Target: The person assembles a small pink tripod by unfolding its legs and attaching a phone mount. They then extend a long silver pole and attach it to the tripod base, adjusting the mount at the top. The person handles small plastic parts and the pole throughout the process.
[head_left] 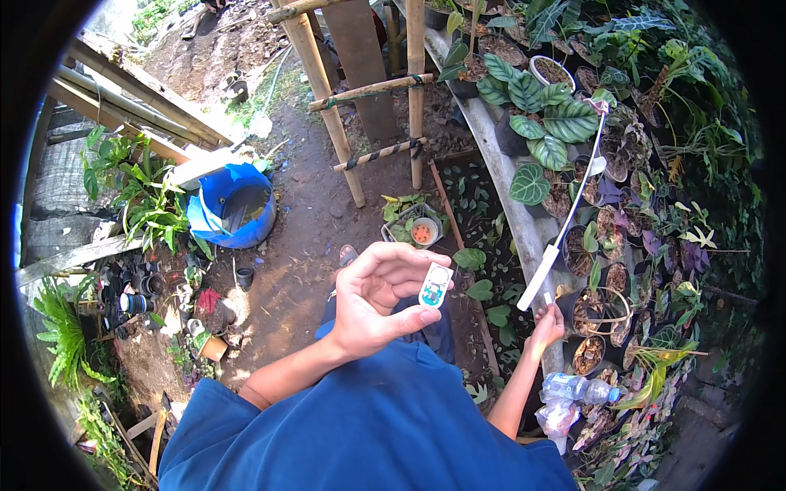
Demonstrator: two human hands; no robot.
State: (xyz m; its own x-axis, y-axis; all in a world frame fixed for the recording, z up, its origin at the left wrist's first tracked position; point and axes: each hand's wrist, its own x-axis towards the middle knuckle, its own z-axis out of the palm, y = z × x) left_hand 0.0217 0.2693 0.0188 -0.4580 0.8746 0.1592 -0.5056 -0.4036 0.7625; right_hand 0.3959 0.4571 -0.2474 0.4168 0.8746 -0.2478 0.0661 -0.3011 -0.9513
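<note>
My left hand [379, 295] is raised in front of my chest, fingers curled. Between thumb and fingertips it pinches a small white oblong device [435, 286], whose exposed face shows a green circuit board and a round silvery part. My right hand [547, 327] is lower and to the right, at the edge of the plant ledge [524, 221]. Its fingers are closed together, and what they grip cannot be made out. Just beyond its fingertips a white stick [540, 274] with a thick handle and a thin rod slants up across the potted plants.
Potted plants [557, 114] crowd the right side. A clear plastic bottle [580, 389] lies beside my right forearm. A bamboo ladder [372, 90] stands ahead. On the left are a blue tub [232, 206] and a tipped clay-coloured pot [213, 348]. A basket [413, 225] holds a small pail.
</note>
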